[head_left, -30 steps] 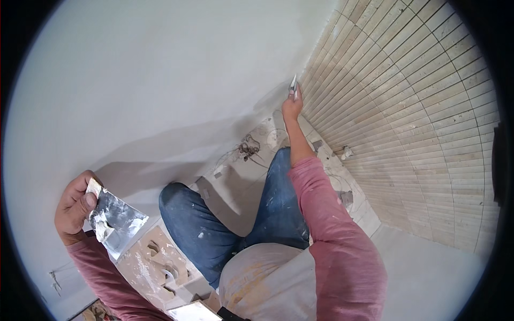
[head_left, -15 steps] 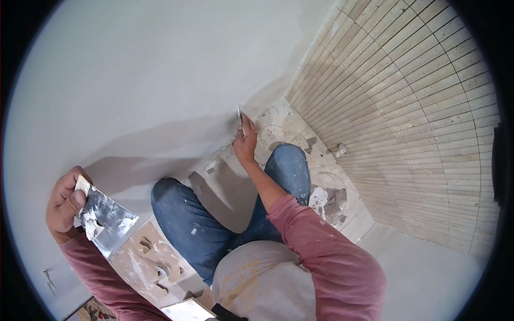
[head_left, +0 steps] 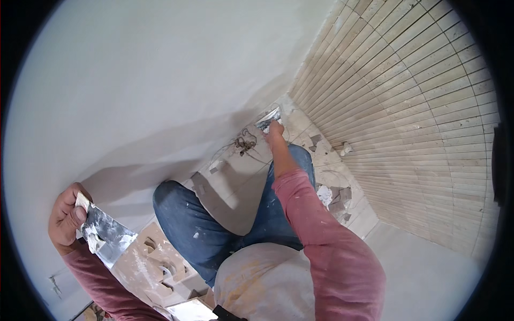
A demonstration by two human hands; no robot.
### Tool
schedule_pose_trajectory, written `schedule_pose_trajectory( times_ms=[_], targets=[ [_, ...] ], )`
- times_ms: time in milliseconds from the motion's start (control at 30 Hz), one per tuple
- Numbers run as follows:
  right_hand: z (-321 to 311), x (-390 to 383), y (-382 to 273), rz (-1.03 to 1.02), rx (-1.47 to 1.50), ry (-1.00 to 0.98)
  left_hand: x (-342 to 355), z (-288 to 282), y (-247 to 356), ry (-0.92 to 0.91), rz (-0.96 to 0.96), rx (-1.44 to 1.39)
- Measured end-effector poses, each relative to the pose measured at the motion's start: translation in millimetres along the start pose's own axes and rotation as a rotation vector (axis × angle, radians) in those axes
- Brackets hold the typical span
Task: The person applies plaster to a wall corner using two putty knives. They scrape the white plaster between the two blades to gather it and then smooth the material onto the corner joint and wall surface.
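Observation:
At the lower left, my left hand (head_left: 65, 216) grips a wide metal putty knife (head_left: 110, 235) smeared with white filler, held above a dusty tan board (head_left: 155, 257). My right hand (head_left: 273, 131) is reached forward past my knee, closed on a second metal putty knife (head_left: 269, 117) whose blade is low by the foot of the white wall (head_left: 160, 69). I cannot tell whether that blade touches the wall. A tangle of dark wire (head_left: 245, 143) lies on the tiled floor (head_left: 297, 128) beside this hand.
The wall of narrow beige tiles (head_left: 407, 107) meets the white wall in a corner on the right, with a small fitting (head_left: 347, 148) low on it. Grey scraps and white bits (head_left: 334, 199) lie by my right knee (head_left: 292, 155). A light panel (head_left: 190, 310) is at the bottom.
My right hand has come down from higher on the wall, swung left, then moved right toward the corner, its blade turned flatter to view. My left hand dipped slightly, still holding its knife.

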State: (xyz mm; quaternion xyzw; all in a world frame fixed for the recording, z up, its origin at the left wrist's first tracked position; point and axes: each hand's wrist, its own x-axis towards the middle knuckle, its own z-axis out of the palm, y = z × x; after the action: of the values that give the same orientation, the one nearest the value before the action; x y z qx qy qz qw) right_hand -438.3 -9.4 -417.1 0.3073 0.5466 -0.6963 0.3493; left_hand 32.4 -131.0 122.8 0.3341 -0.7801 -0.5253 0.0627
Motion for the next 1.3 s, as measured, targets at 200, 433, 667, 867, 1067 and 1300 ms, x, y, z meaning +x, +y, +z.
schedule_pose_trajectory(
  times_ms=[200,433,667,867,1067,1300],
  targets=[
    [8.4,29.5,2.4,0.112,-0.071,-0.014,-3.4,-0.5,-0.8,0.042,0.002,0.034],
    [16.7,54.8,13.3,-0.082,-0.201,-0.114,-10.6,-2.7,-11.6,0.103,0.003,0.06],
    [26.5,58.2,17.9,-0.037,-0.204,-0.093,-16.0,-3.9,-15.6,0.145,-0.001,0.024],
    [33.2,58.8,23.0,-0.045,-0.252,-0.032,-14.5,-1.2,-12.4,0.144,-0.021,0.029],
    [43.6,45.9,18.8,-0.034,-0.203,0.041,-13.3,1.7,-11.7,0.165,-0.002,0.04],
    [57.4,-16.9,20.4,-0.391,-0.239,0.012,-11.1,0.0,-10.2,0.113,0.0,0.024]
  ],
)
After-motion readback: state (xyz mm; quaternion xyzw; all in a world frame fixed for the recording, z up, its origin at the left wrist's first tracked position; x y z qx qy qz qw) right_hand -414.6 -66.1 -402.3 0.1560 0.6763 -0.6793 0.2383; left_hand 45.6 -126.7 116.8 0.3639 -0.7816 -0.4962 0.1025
